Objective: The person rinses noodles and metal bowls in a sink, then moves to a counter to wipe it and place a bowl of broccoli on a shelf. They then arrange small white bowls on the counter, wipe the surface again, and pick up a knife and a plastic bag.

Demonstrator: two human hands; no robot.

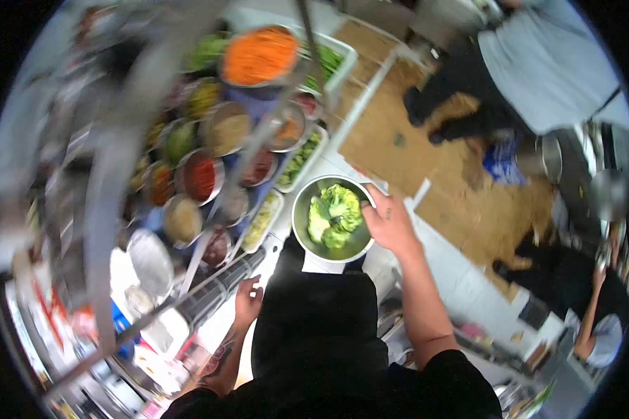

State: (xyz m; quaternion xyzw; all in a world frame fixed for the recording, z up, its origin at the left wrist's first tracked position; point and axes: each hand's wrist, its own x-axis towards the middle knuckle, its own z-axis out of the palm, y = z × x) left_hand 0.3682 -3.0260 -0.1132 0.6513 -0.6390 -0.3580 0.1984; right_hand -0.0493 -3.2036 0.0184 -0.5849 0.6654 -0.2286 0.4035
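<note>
A round metal bowl (367, 246) holding green broccoli florets (335, 215) is in front of my body. Its right rim is gripped by my right hand (393, 222), with the thumb over the edge and the other fingers mostly hidden beneath. My left hand (248, 302) hangs beside the counter rail, near my apron, with nothing in it. Its fingers are loosely bent and apart. Closest to the bowl on the left are two long white trays, one with dark green chopped vegetables (302, 159) and one with pale green pieces (262, 225).
Left of me, several metal bowls of ingredients crowd the counter, among them shredded carrot (261, 56) and chopped red pieces (201, 178). A blurred metal rail (147, 318) crosses in front of them. Two people stand at right, one in a light shirt (545, 70), over brown flooring (444, 202).
</note>
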